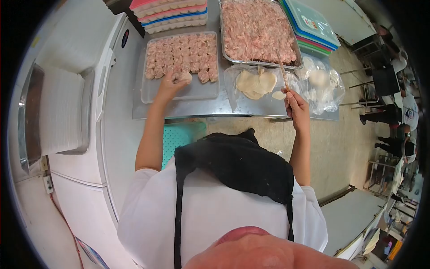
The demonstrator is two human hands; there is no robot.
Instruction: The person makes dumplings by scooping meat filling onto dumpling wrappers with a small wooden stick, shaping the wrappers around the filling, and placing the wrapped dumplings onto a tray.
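Observation:
My left hand (pixel 170 85) is closed around a meat-filled dumpling (pixel 185 77) at the near edge of the dumpling rows. Those rows of open-topped dumplings (pixel 179 51) fill the far part of a clear plastic tray (pixel 150 95). My right hand (pixel 297 107) grips a thin stick-like spatula (pixel 284 77), its tip pointing toward the minced meat. A round dough wrapper (pixel 278 95) is at the fingers of that hand; whether it is pinched I cannot tell. Between my hands, a stack of wrappers (pixel 255 84) sits on a plastic bag. Pink minced meat (pixel 257 29) fills a metal tray (pixel 225 53) beyond.
Stacked lidded containers (pixel 172 15) stand behind the dumpling tray. Colored lids (pixel 313 24) are piled at the back right, above bagged wrappers (pixel 320 80). A white fridge (pixel 83 116) is on the left, a green crate (pixel 179 136) below the table. People (pixel 407 110) stand far right.

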